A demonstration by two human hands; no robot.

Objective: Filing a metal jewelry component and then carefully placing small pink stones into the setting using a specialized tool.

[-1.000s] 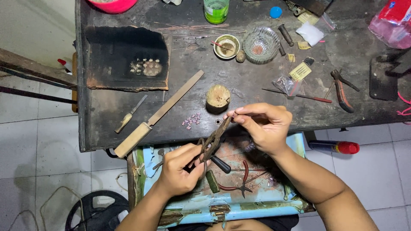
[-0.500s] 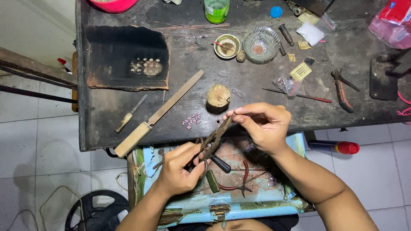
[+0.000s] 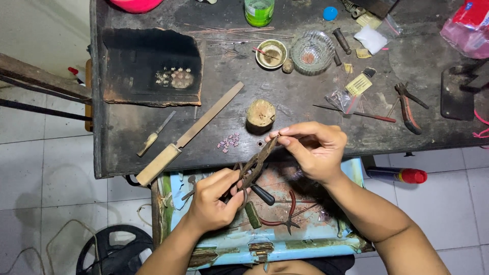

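- From my remote seat I see a dark, scuffed workbench (image 3: 127, 137), its top stained and worn, the front edge chipped.
- On it lies a long flat file (image 3: 189, 134) with a pale wooden handle, and beside that a smaller file (image 3: 156, 134), also wood-handled.
- A short round wooden stump (image 3: 261, 113) stands near the front edge; a scatter of tiny pale pink pieces (image 3: 228, 142) lies just to its left.
- Further back sit a ribbed glass dish (image 3: 311, 51), a small ceramic bowl (image 3: 271, 53) and a charred black block (image 3: 150, 66).
- The shears (image 3: 253, 165) are rusty brown metal with looped handles, blades tapering to a point, held tilted over the bench's front edge above an open, chipped blue drawer (image 3: 310, 242).
- My left hand (image 3: 216, 201) is curled closed around the shears' handles.
- My right hand (image 3: 313, 147) has thumb and forefinger pressed together at the blade tips, pinching something too small to make out; the other fingers are curled in.
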